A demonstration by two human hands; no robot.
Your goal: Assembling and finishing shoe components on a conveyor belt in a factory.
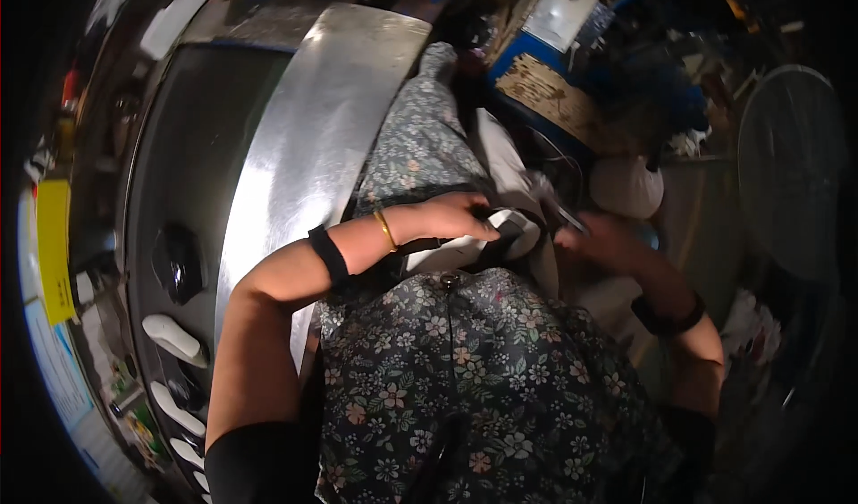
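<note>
Plainly, the left hand [456, 218] pinches a small white-and-black shoe-like piece [500, 236] over the floral-print lap, clear of the curved steel machine rim [313, 138], while the right hand [594, 236] closes on a thin metal tool [565, 216] that could, I judge, slip toward the fingers.

A curved steel counter [304, 147], a round fan [791, 173] and a blue machine [545, 93] surround the person.

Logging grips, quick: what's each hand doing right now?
Left hand: closed on the white and black piece.
Right hand: blurred, cannot be told.
</note>
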